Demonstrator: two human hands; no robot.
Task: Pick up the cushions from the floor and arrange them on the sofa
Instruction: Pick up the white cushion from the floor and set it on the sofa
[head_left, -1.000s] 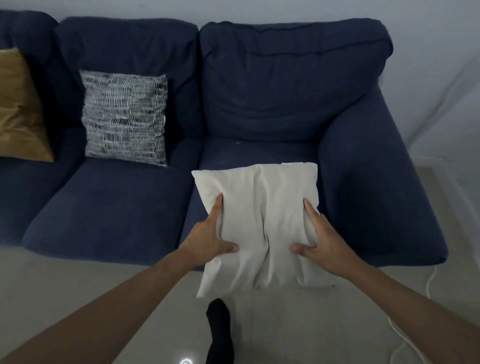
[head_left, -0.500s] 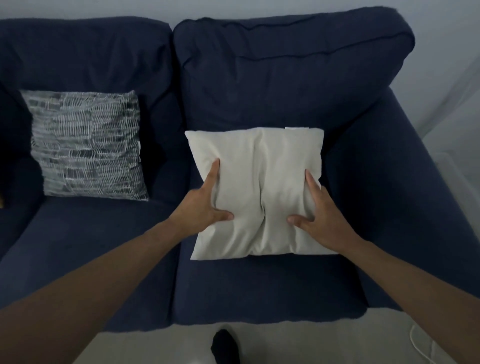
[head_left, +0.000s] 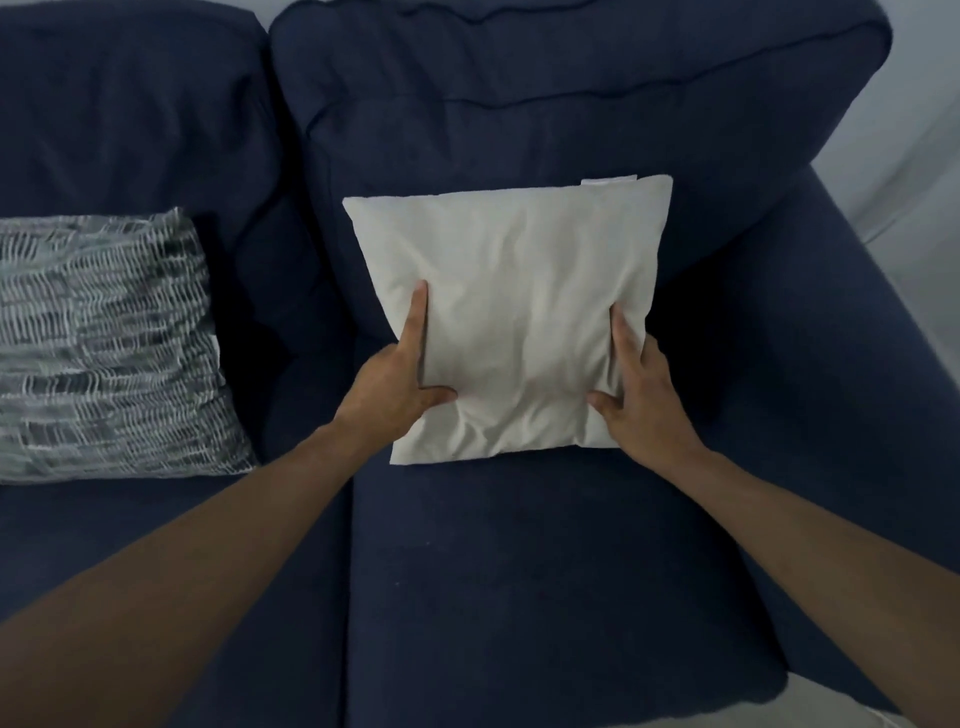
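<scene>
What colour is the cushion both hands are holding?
Plain cream white cushion, with no pattern, shown in the head view against the navy sofa.

I hold the cream cushion by its lower sides, left hand and right hand each with the thumb pressed into the front and a finger lying along the edge. It leans against the sofa backrest, bottom edge on the seat. A patterned cushion stands on the next seat to the left.
</scene>
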